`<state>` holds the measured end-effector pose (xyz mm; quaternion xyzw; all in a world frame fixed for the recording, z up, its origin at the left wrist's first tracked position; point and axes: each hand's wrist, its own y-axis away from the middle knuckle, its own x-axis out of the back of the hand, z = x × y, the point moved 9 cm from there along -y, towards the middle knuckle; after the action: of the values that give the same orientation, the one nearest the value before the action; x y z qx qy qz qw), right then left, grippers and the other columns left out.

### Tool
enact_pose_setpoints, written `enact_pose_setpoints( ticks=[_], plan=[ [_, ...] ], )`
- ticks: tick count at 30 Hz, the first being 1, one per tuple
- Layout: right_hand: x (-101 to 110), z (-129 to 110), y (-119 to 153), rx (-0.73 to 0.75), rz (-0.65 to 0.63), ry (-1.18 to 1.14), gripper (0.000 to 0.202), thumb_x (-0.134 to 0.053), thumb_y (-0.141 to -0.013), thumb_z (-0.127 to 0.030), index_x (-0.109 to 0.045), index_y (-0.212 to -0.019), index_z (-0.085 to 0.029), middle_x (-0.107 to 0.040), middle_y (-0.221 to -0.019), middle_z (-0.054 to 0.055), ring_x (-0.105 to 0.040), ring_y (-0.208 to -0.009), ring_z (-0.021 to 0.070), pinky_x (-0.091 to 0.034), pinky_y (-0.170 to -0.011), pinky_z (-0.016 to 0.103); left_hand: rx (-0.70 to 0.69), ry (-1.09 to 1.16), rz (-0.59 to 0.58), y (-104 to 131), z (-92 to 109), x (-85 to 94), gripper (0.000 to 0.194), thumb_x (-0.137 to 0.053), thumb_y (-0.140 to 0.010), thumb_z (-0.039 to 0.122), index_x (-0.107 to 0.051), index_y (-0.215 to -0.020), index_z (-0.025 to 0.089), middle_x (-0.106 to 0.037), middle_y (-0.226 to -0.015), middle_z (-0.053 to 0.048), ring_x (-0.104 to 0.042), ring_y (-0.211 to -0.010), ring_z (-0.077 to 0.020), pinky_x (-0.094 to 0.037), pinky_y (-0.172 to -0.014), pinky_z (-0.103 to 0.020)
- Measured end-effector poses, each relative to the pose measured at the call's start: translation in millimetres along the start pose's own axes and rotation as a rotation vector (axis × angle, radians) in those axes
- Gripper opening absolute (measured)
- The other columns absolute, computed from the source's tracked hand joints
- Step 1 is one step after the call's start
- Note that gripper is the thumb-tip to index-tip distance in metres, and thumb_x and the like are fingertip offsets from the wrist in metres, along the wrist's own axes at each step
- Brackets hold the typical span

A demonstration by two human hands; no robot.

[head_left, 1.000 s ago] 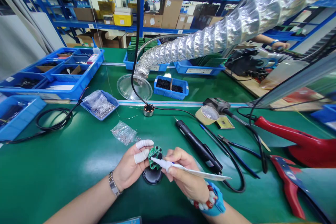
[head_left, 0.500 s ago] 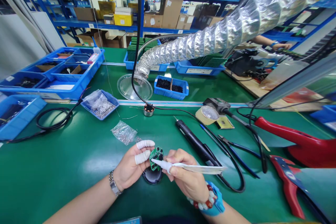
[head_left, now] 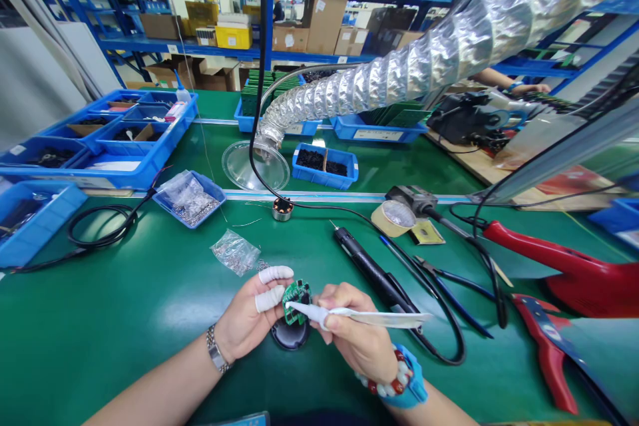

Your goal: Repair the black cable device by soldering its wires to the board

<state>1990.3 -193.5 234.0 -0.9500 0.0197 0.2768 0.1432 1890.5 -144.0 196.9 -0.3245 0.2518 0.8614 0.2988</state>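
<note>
Left grip (head_left: 253,319) pinched on the edge of the green circuit board (head_left: 299,293), just right of it; right grip (head_left: 357,333) closed round the white tube (head_left: 384,318), long axis running leftward, nozzle (head_left: 308,311) at the board's face, contact impossible to tell!

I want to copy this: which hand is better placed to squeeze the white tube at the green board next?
Probably the right hand: it holds the white tube, nozzle aimed at the green board. The left hand is busy holding that board.
</note>
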Motion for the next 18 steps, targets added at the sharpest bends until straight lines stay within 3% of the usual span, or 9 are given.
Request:
enact_pose_setpoints(
  ticks=[8,18],
  plan=[
    [2.8,-5.6,-1.8,0.014,0.023,0.033,0.005,-0.067,-0.073,-0.022,-0.063,-0.076,-0.022,-0.053,-0.057,-0.005,-0.046,-0.045,0.0067,-0.034,-0.047,0.022,-0.005,0.016,-0.02,-0.6,1.2,-2.4,0.031,-0.076,-0.066,0.018,-0.066,-0.095,0.015,-0.064,-0.085,-0.005,-0.059,-0.079,-0.0148,-0.047,-0.072,-0.025],
    [8.7,-6.6,-2.9,0.018,0.053,0.027,0.006,-0.069,-0.072,-0.022,-0.065,-0.076,-0.022,-0.058,-0.063,-0.003,-0.047,-0.041,0.0048,-0.03,-0.042,0.019,-0.007,0.009,-0.022,0.3,0.9,-1.8,0.033,-0.076,-0.065,0.019,-0.066,-0.096,0.015,-0.064,-0.085,-0.004,-0.059,-0.079,-0.0153,-0.047,-0.072,-0.026]
  ],
)
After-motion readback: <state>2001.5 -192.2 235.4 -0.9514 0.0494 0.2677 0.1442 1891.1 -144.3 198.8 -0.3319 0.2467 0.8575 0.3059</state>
